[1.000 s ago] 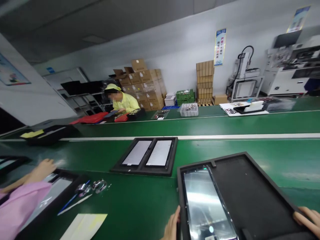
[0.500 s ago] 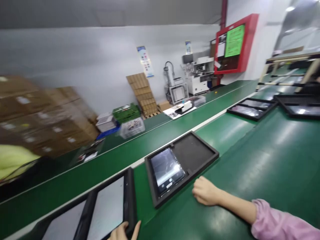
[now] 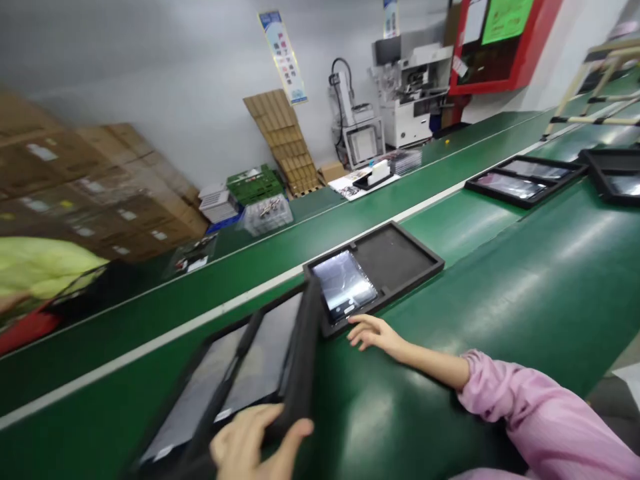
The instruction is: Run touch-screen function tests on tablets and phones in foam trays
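Green work surface [image 3: 505,300] lies beneath a black tray [image 3: 304,353] at left that looks tilted, so its two screens [image 3: 265,353] might slide if the left hand [image 3: 255,443], thumb and fingers gripping the near corner alone, lost its one-sided hold. Further right, that raised side could knock the second tray [image 3: 395,260] and jar its single tablet [image 3: 345,280]; the right hand [image 3: 375,333], fingers loosely spread and grasping nothing, is just beside its near edge.

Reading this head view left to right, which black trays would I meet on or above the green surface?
Front tray with two screens, gripped by the left hand → tray with one screen → farther two-screen tray → tray cut off by the right edge.
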Demonstrator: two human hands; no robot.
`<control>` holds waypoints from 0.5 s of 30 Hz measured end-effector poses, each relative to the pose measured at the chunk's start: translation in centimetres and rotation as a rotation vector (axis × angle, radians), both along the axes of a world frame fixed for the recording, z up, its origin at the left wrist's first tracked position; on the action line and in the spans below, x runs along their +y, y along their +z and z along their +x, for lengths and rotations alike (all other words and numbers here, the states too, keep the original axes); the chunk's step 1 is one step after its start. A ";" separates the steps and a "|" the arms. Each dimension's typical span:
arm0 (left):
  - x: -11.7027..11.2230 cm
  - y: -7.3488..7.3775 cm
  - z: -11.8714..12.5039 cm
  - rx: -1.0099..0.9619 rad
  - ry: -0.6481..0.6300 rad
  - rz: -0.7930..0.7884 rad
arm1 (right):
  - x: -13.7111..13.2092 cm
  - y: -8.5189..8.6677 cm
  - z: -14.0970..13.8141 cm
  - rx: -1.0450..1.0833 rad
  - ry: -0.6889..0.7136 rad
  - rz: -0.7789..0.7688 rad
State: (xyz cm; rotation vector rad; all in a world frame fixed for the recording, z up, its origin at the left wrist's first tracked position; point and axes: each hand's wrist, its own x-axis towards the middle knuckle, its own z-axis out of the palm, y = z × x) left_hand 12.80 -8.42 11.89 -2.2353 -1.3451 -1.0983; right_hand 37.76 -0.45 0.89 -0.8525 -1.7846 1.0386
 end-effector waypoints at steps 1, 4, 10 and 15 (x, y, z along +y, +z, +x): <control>-1.7 -0.1 2.1 0.064 -0.108 -0.024 | -1.3 0.5 -0.6 0.077 0.030 -0.113; -5.5 -1.3 6.2 0.120 -0.427 -0.150 | -6.1 1.6 0.0 0.286 -0.038 -0.518; -9.6 -6.3 -0.4 0.022 0.344 -0.409 | -12.7 0.1 10.6 0.146 -0.306 -0.674; -12.4 -10.1 -2.9 -0.125 0.658 -0.655 | -12.5 0.9 13.1 -0.533 -0.645 -0.067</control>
